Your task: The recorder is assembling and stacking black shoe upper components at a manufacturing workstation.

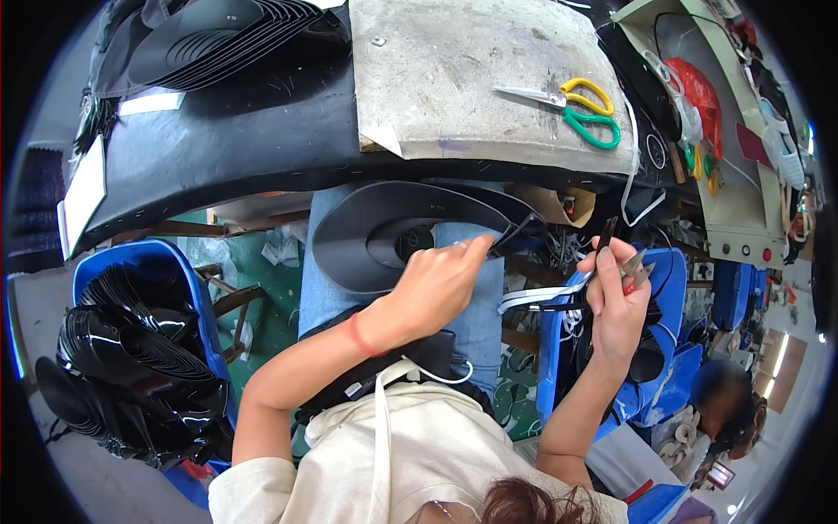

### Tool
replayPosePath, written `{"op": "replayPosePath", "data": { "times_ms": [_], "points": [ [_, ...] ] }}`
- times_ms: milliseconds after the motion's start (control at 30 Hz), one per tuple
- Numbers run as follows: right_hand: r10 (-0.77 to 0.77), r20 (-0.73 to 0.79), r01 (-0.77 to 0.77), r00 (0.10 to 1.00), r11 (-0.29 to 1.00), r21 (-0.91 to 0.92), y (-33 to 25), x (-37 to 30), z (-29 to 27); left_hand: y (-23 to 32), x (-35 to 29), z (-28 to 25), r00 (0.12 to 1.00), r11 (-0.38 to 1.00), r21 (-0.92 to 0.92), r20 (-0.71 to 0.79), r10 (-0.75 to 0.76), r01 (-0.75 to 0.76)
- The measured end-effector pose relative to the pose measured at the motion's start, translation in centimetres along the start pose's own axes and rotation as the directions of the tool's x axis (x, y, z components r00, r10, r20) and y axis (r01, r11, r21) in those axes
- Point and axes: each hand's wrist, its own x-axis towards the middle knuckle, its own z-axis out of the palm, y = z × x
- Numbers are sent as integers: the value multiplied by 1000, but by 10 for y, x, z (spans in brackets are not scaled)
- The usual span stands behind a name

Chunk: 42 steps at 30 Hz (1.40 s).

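Black brim-shaped piece (345,240) on a lap (319,307) in blue jeans (489,301). Presses the fingertips of the left hand (428,288) together by the piece's right end; cannot tell on what. Pinches a thin black strip (607,230) in the right hand (615,306), between thumb and finger, with small metal snips (645,274) in there too. Ahead, on a worn board (463,87), yellow-and-green scissors (559,99).

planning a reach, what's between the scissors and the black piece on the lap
Between the scissors and black piece, the head view shows pale board, then the table's black edge.
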Motion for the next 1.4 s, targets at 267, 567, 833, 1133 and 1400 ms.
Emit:
{"op": "replayPosePath", "data": {
  "times_ms": [267,567,833,1133,1400],
  "points": [
    [66,55,-64,996,997,-52,10,7,28,-15,-24,7,995,998,-1,78,-64,65],
    [159,225,-132,961,983,-129,-11,-3,52,39,-57,-69,967,978,-168,-239,84,-127],
    [-229,320,321,919,907,-271,-2,-33,124,38,-62,-90,835,221,-914,185,-519,340],
    [3,492,57,871,993,-106,-29,-11,83,16,-64,-89,899,420,-853,117,-423,309],
    [128,624,-9,771,982,-191,-25,-9,100,17,-61,-79,917,461,-843,90,-390,279]
  ]
}}
